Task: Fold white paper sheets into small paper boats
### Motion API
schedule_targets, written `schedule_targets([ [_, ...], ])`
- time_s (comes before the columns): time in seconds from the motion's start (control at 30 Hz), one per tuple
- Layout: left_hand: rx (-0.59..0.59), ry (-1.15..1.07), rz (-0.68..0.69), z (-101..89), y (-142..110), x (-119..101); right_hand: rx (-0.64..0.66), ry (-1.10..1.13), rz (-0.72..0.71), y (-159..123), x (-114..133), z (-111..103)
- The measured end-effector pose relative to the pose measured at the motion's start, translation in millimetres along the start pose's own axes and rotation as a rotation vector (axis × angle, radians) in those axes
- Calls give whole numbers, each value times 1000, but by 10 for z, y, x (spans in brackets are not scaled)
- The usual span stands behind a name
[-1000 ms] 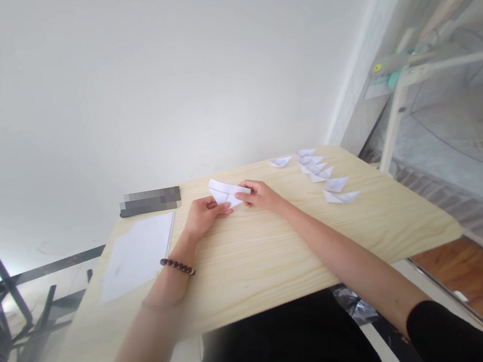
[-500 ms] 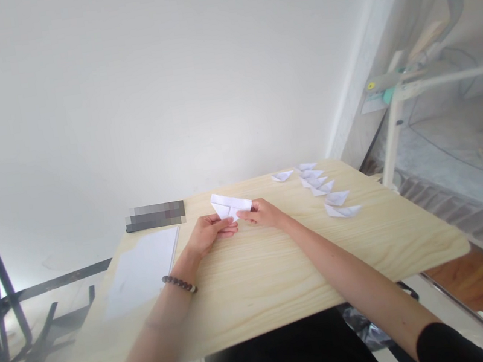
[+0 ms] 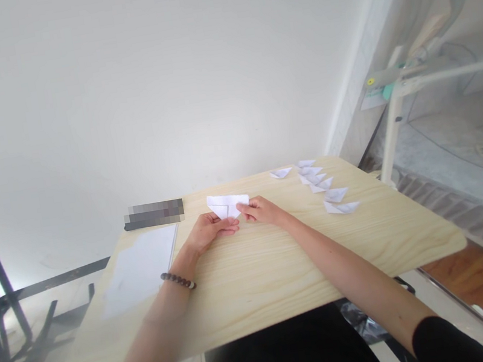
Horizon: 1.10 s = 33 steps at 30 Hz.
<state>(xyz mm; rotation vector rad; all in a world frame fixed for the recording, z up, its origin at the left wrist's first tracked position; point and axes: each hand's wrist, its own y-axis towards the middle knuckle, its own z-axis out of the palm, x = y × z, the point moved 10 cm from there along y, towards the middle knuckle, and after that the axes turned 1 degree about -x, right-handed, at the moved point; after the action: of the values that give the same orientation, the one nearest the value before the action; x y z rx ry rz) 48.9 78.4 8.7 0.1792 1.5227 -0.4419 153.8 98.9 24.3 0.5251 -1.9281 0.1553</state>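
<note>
A folded piece of white paper (image 3: 225,202) is held up just above the table, its broad straight edge at the top and its sides narrowing downward. My left hand (image 3: 209,230) pinches its lower left part, thumb in front and fingers behind. At its right end my right hand (image 3: 261,210) grips it between thumb and curled fingers. To the right lie several folded paper boats (image 3: 341,207), most of them in a slanting row. One more paper boat (image 3: 281,173) sits a little left of that row.
White paper sheets (image 3: 143,270) lie on the left of the light wooden table (image 3: 258,288). Behind them is a dark, pixelated long object (image 3: 154,214). A white wall (image 3: 206,76) rises behind the table. A white metal frame (image 3: 392,132) stands at the right.
The folded paper has turned slightly, so its top edge is now closer to level. Both hands keep their hold on it. The camera view tilted up, then settled.
</note>
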Motion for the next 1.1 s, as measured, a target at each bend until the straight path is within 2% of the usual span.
schedule_targets([
  [0.17, -10, 22, -26, -18, 2, 20, -31, -12, 7, -12, 18, -34],
  [0.47, 25, 69, -17, 29, -16, -6, 39, -83, -50, -30, 70, 24],
  [0.6, 19, 94, 43, 49, -19, -69, 97, -99, -74, -40, 91, 64],
  [0.77, 13, 171, 92, 44, 4, -96, 93, -133, -51, -43, 69, 60],
  [1.1, 114, 124, -20, 85, -35, -8, 49, -45, -48, -42, 84, 34],
])
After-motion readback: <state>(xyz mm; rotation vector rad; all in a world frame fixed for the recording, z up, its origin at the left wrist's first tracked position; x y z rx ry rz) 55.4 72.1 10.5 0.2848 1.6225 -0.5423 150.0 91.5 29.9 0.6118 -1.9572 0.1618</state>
